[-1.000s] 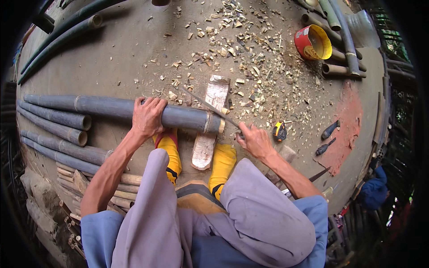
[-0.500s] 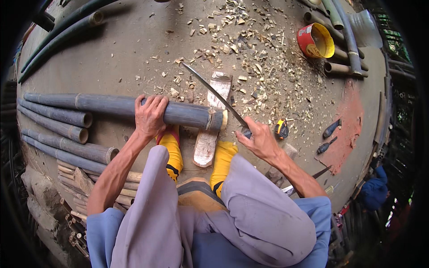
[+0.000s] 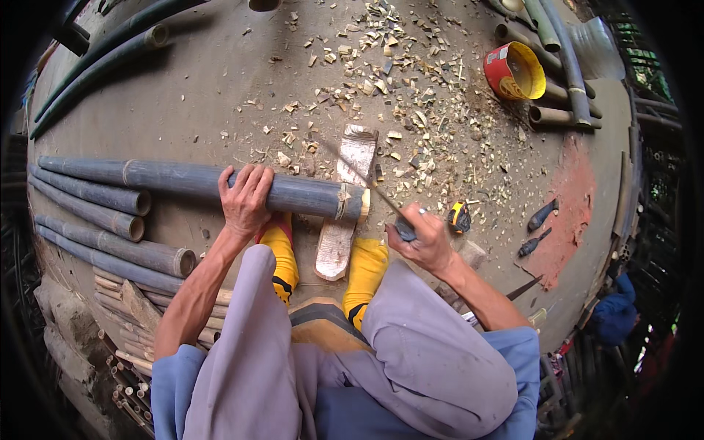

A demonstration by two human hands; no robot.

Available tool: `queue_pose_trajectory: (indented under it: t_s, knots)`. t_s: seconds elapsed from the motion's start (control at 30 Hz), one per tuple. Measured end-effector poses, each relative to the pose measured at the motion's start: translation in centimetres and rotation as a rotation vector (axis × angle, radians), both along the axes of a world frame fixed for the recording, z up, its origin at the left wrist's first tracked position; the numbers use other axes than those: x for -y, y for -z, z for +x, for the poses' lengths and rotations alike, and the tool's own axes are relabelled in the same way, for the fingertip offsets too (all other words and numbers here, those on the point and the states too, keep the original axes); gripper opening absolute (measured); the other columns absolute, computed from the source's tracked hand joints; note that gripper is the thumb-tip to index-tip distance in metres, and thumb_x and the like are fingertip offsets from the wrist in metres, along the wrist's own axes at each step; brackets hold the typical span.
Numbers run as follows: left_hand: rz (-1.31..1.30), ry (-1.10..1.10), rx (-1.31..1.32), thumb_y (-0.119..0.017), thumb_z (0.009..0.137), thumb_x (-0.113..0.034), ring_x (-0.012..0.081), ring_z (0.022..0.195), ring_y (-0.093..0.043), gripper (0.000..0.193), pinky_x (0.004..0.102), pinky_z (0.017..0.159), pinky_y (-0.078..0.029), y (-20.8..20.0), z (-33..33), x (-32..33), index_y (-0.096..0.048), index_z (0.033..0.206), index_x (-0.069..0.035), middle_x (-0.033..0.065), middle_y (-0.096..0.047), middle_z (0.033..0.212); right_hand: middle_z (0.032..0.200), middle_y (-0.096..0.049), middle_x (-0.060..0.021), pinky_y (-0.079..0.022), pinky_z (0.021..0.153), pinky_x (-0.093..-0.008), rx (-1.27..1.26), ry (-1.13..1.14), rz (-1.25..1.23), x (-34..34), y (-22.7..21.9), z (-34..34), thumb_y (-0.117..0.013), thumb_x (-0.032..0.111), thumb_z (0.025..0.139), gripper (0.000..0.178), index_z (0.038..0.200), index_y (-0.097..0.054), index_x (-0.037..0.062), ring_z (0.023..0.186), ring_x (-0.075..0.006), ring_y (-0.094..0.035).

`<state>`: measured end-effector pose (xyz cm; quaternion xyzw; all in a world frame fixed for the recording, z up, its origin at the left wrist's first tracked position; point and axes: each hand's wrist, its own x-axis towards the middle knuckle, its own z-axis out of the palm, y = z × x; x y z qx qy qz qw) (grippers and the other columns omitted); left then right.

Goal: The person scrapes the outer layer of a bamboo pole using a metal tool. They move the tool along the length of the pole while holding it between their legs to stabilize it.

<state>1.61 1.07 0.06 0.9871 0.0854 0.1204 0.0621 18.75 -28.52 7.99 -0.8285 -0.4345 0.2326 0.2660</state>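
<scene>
My left hand (image 3: 246, 198) presses down on a thick grey bamboo pole (image 3: 176, 180) that lies across a split wooden block (image 3: 345, 209). My right hand (image 3: 422, 238) grips the dark handle of a long-bladed knife (image 3: 359, 176). Its blurred blade slants up and left, over the pole's cut end (image 3: 359, 204). My feet in yellow socks (image 3: 367, 271) rest on either side of the block, below the pole.
More bamboo poles (image 3: 95, 220) lie stacked at the left. Wood chips (image 3: 396, 95) cover the ground beyond the block. A red and yellow tin (image 3: 513, 70) stands at the back right among short poles. A yellow tape measure (image 3: 460, 216) and dark tools (image 3: 539, 227) lie right.
The knife rose high half a second ago and has now swung back down toward the pole's end. My left hand has stayed on the pole.
</scene>
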Motion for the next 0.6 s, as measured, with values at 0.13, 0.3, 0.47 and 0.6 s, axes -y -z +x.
queue_pose_trajectory:
  t_s: [0.13, 0.3, 0.47, 0.6]
  knots:
    - [0.014, 0.009, -0.082, -0.075, 0.055, -0.011, 0.0202, 0.107, -0.058, 0.063, 0.0461, 0.102, -0.032, -0.8, -0.8, 0.6, -0.058, 0.115, -0.013, 0.002, -0.062, 0.109, 0.063, -0.058, -0.0213, -0.047, 0.053, -0.0455, -0.269, 0.024, -0.343, 1.5, 2.0, 1.4, -0.068, 0.021, 0.084, 0.025, 0.091, -0.053, 0.0026, 0.055, -0.0392, -0.059]
    - [-0.29, 0.062, -0.688, -0.081, 0.046, -0.019, 0.0227, 0.104, -0.06, 0.067, 0.0473, 0.102, -0.034, -4.7, 2.6, -2.4, -0.058, 0.109, -0.014, 0.0037, -0.063, 0.101, 0.056, -0.054, -0.0184, -0.044, 0.048, -0.0385, -0.029, 0.108, 0.272, -0.6, -1.6, -0.7, -0.069, 0.02, 0.084, 0.027, 0.093, -0.055, -0.0008, 0.05, -0.0311, -0.056]
    - [-0.174, 0.076, -0.349, -0.081, 0.047, -0.017, 0.0218, 0.103, -0.06, 0.068, 0.0494, 0.101, -0.036, -2.0, 0.7, -1.4, -0.057, 0.11, -0.013, 0.0034, -0.063, 0.103, 0.059, -0.055, -0.0232, -0.045, 0.052, -0.0457, -0.203, 0.006, -0.361, 1.8, 2.0, 1.2, -0.069, 0.018, 0.083, 0.03, 0.099, -0.053, -0.001, 0.055, -0.0415, -0.057]
    - [-0.162, 0.058, -0.301, -0.081, 0.048, -0.016, 0.0216, 0.104, -0.059, 0.068, 0.0463, 0.098, -0.037, -2.3, 1.0, -1.7, -0.057, 0.111, -0.013, 0.0029, -0.063, 0.106, 0.079, -0.064, -0.0258, -0.052, 0.062, -0.0468, -0.248, 0.243, -0.093, 1.7, -0.3, -0.7, -0.067, 0.018, 0.084, 0.042, 0.121, -0.053, 0.0038, 0.071, -0.0418, -0.066]
